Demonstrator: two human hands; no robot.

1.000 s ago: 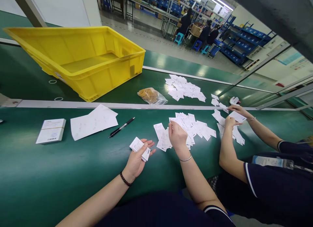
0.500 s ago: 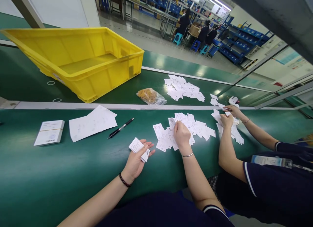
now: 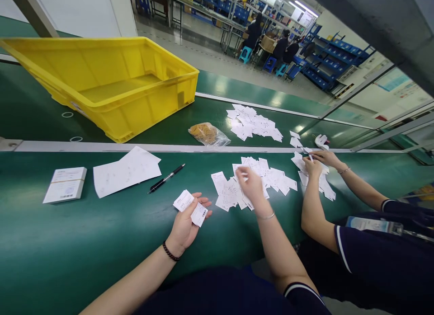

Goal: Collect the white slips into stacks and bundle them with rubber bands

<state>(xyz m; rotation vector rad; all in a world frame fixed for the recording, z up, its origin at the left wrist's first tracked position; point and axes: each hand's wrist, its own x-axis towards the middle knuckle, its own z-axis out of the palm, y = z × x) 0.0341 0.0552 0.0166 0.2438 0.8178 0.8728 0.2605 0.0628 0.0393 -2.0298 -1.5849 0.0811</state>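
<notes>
My left hand (image 3: 186,222) is closed around a small stack of white printed cards (image 3: 199,214), thumb on top and fingertips showing past the edge. Another part of the stack juts out to the left of the thumb. Over a loose pile of similar cards (image 3: 274,178) hovers my right hand (image 3: 251,185). Its fingers are bent and smeared by motion, so whether a card is between them is unclear. A black pen (image 3: 166,178) lies left of the pile, beside two overlapping sheets of white paper (image 3: 127,172).
A banded card block (image 3: 65,185) sits far left. Behind are a yellow bin (image 3: 149,98), a bag of rubber bands (image 3: 207,134) and a second card pile (image 3: 252,123). At right, a co-worker's hands (image 3: 318,163) handle cards. A metal strip (image 3: 169,148) crosses the green bench.
My right hand has loosened from a fist with a card at its fingertips and is now blurred. The cards in my left hand are spread a little wider. The co-worker's hands have shifted slightly.
</notes>
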